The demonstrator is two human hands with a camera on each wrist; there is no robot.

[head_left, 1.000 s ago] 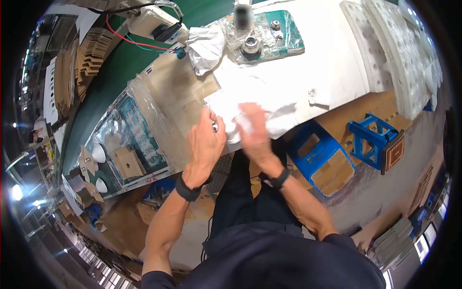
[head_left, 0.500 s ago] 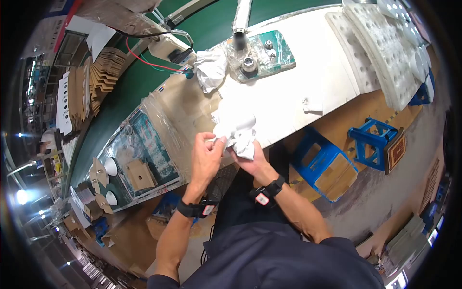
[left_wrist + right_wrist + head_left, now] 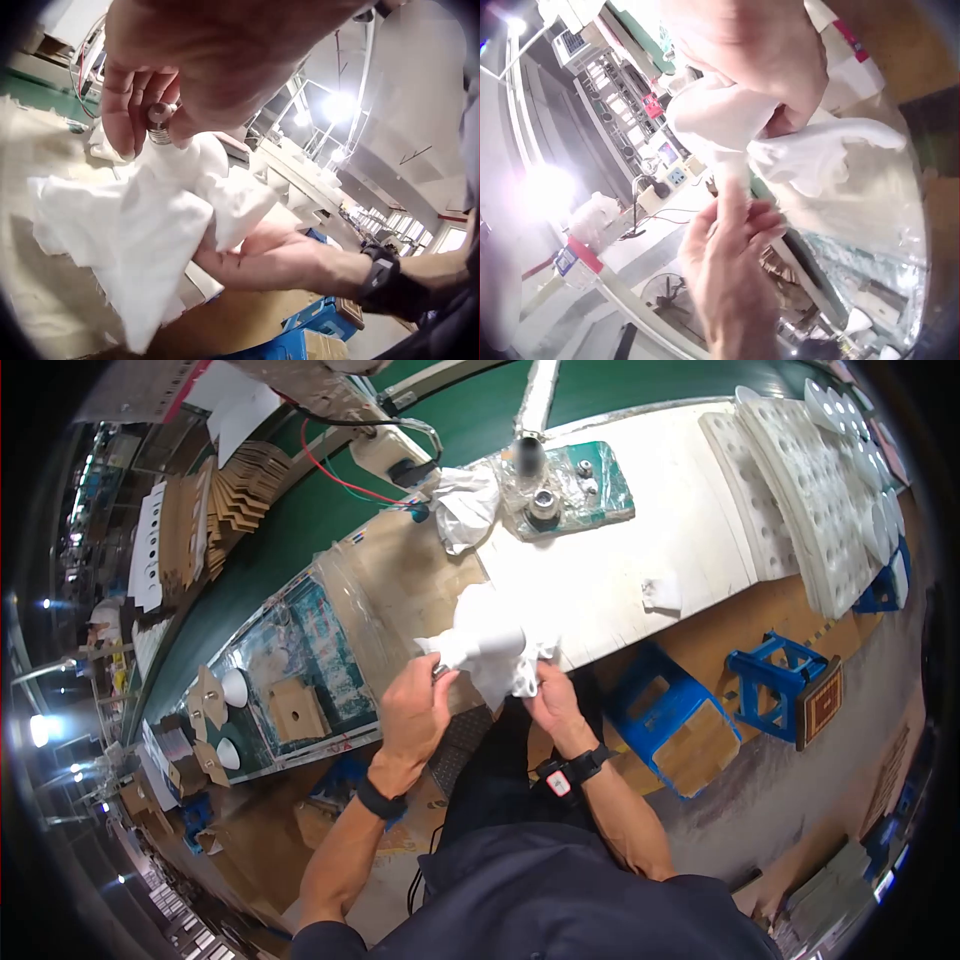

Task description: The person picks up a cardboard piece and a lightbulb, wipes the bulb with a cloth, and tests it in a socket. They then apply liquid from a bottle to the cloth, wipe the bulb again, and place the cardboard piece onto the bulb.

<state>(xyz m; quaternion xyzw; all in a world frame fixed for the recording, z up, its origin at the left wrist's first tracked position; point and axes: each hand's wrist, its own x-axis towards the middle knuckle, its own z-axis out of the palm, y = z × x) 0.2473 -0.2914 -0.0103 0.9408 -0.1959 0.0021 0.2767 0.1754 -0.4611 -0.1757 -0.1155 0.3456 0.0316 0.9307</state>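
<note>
My left hand (image 3: 413,710) pinches the threaded metal base (image 3: 159,135) of a white light bulb (image 3: 497,640) between thumb and fingers. The bulb lies on its side in the air, its rounded end toward the right hand. A white cloth (image 3: 127,232) is draped round the bulb and hangs below it in a loose point. My right hand (image 3: 557,705) grips the cloth close to the bulb's wide end. In the right wrist view, that hand's fingers partly hide where cloth and bulb meet. Both hands are over the table's near edge.
Behind the hands, a wrapped green board (image 3: 610,485) carries metal fittings. A crumpled white bag (image 3: 465,510) sits by red and green wires. Holed white foam trays (image 3: 790,490) stand at right, with blue stools (image 3: 670,720) below. White cone-shaped pieces (image 3: 234,688) lie left.
The hands were low over the white tabletop, the right one blurred; then bulb and cloth came into view between them. Now the hands are further apart and the cloth is spread wider.
</note>
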